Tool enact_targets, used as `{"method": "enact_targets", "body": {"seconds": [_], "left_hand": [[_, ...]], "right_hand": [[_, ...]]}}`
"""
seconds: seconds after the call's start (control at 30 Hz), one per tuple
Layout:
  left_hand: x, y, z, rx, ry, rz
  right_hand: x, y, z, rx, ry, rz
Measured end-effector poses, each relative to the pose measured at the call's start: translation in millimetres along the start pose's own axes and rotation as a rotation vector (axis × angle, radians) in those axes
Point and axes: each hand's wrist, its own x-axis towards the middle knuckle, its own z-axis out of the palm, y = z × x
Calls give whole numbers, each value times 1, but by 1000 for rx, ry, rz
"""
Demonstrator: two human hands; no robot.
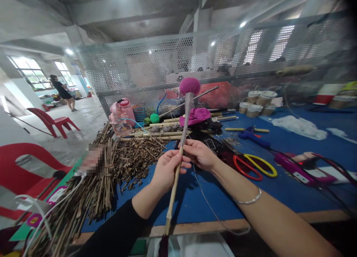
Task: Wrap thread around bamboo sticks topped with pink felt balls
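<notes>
A bamboo stick (pixel 173 188) with a round magenta cloth-covered head (pixel 190 86) stands tilted in front of me. Grey wrapping (pixel 186 119) covers its upper length below the head. My left hand (pixel 167 168) is closed around the stick just under the wrapping. At the wrapping's lower end, my right hand (pixel 199 153) pinches close against the stick. A thin grey string (pixel 205 197) trails from under the right hand to the table edge; its grip between the fingertips is partly hidden. The stick's dark lower end (pixel 163 246) reaches past the table edge.
Scissors (pixel 251 167) with red and yellow handles lie right on the blue table (pixel 223 201), beside a purple corded tool (pixel 301 169). Dried stalks (pixel 95 197) pile up left. Behind are a pink jug (pixel 122 116), paper cups (pixel 259 101) and a perforated metal screen (pixel 156 64).
</notes>
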Motion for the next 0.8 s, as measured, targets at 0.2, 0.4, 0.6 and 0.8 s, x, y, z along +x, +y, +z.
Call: {"method": "enact_targets", "body": {"seconds": [0.2, 0.4, 0.6, 0.8], "left_hand": [[-3, -5, 6, -95, 17, -59], [-2, -6, 5, -12, 76, -39], [2, 1, -2, -40, 116, -46], [0, 5, -4, -44, 85, -73]], "right_hand": [[1, 7, -4, -144, 25, 13], [5, 9, -3, -303, 93, -69], [-1, 0, -8, -511, 114, -74], [-26, -29, 7, -885, -167, -55]]}}
